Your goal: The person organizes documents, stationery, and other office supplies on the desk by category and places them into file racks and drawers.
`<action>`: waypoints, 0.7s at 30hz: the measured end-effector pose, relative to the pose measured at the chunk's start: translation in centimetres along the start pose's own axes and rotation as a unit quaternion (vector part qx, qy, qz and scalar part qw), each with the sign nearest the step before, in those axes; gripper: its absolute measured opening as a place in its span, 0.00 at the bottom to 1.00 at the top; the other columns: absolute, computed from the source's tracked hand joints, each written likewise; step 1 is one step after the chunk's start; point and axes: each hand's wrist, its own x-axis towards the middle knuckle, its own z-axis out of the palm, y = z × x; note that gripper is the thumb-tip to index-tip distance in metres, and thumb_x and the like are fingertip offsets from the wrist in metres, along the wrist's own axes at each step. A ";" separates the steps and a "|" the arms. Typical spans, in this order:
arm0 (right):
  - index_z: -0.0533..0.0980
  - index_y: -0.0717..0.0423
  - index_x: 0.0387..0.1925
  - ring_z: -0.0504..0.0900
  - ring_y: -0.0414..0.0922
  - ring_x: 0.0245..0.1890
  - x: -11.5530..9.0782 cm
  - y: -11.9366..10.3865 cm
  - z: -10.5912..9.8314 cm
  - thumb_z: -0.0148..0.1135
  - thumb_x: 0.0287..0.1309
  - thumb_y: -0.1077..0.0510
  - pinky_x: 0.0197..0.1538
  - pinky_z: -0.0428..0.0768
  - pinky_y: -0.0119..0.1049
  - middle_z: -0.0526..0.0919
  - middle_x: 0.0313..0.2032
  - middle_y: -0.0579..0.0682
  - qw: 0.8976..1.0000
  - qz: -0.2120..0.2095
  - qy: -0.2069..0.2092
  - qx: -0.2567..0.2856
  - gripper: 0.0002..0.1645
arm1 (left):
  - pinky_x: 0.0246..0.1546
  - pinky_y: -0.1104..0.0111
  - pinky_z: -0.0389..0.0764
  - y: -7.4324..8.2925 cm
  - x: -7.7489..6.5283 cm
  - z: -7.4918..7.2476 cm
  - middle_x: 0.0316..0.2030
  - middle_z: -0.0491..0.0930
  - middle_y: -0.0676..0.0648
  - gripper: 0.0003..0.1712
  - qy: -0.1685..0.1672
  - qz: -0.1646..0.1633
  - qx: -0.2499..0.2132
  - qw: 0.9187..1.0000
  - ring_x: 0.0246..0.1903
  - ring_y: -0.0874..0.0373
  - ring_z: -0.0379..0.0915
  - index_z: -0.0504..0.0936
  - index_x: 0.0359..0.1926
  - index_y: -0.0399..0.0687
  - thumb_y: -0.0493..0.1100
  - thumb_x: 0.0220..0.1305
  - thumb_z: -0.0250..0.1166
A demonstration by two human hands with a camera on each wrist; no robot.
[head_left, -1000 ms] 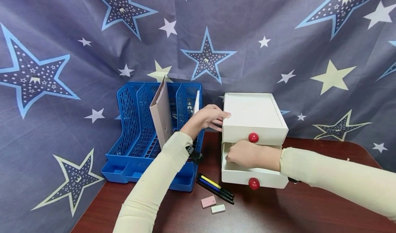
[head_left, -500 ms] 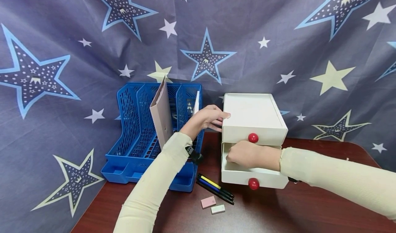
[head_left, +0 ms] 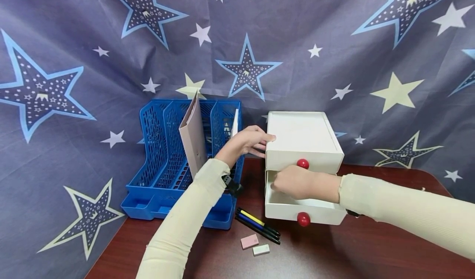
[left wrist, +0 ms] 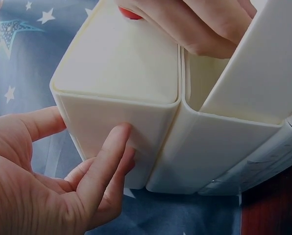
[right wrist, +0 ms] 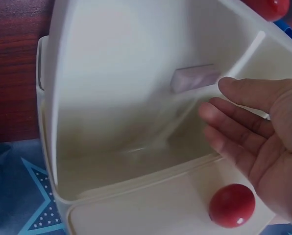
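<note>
A white two-drawer box with red knobs stands on the table. Its upper drawer is closed and its lower drawer is pulled out. My left hand rests against the box's left side, thumb at the top edge, fingers fairly straight along the side wall. Inside the lower drawer is my right hand; the right wrist view shows its fingers loosely extended, holding nothing. A pale pinkish eraser-like block lies in the drawer just beyond the thumb tip; whether they touch I cannot tell.
A blue file rack stands left, holding a pinkish folder and a white item. Several pens, a pink eraser and a white eraser lie on the table before the box. A starry curtain hangs behind.
My right hand and wrist have shifted very slightly up and to the right in the lower drawer. My left hand stays in place, and the head view has moved a little.
</note>
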 end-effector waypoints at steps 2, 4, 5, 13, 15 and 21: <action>0.86 0.49 0.35 0.80 0.41 0.24 -0.1 0.0 -0.3 0.75 0.55 0.62 0.23 0.75 0.29 0.83 0.24 0.45 1.000 0.003 -0.003 0.010 0.07 | 0.52 0.52 0.87 -0.1 0.0 0.0 0.52 0.76 0.38 0.18 0.001 0.001 0.003 1.000 0.49 0.47 0.79 0.69 0.47 0.44 0.46 0.68 0.69; 0.86 0.49 0.36 0.79 0.41 0.24 -0.1 -0.1 -0.7 0.76 0.54 0.61 0.23 0.75 0.29 0.82 0.24 0.45 1.000 0.007 0.001 0.015 0.08 | 0.47 0.55 0.89 -0.2 0.1 0.0 0.52 0.76 0.38 0.18 0.001 0.001 0.005 1.000 0.49 0.47 0.80 0.69 0.48 0.44 0.46 0.69 0.69; 0.86 0.49 0.36 0.79 0.41 0.24 -0.2 -0.2 -0.9 0.77 0.53 0.60 0.23 0.75 0.29 0.82 0.24 0.45 1.000 0.011 0.004 0.018 0.09 | 0.46 0.56 0.89 -0.2 0.1 0.0 0.52 0.76 0.39 0.18 0.001 0.002 0.006 1.000 0.49 0.47 0.80 0.70 0.48 0.44 0.46 0.69 0.69; 0.84 0.49 0.35 0.82 0.42 0.25 -0.8 -1.2 -2.7 0.80 0.49 0.56 0.22 0.79 0.31 0.83 0.28 0.45 0.997 0.017 0.065 -0.048 0.12 | 0.51 0.53 0.87 -0.2 0.1 -0.1 0.54 0.76 0.38 0.19 -0.002 0.004 0.006 1.000 0.50 0.47 0.80 0.70 0.50 0.43 0.46 0.69 0.69; 0.84 0.48 0.35 0.82 0.42 0.27 -1.1 -1.6 -3.1 0.80 0.50 0.56 0.24 0.78 0.31 0.83 0.28 0.45 0.994 0.014 0.080 -0.073 0.12 | 0.52 0.52 0.87 -0.2 0.0 -0.1 0.54 0.76 0.38 0.19 -0.001 0.005 0.006 1.000 0.49 0.47 0.80 0.70 0.50 0.43 0.46 0.69 0.69; 0.82 0.48 0.38 0.82 0.41 0.32 -1.9 -3.2 -3.9 0.78 0.52 0.54 0.32 0.80 0.30 0.83 0.30 0.45 0.987 0.010 0.111 -0.119 0.13 | 0.51 0.53 0.87 -0.2 0.0 -0.1 0.52 0.76 0.39 0.19 0.002 0.007 0.011 1.000 0.46 0.49 0.80 0.71 0.50 0.44 0.47 0.68 0.69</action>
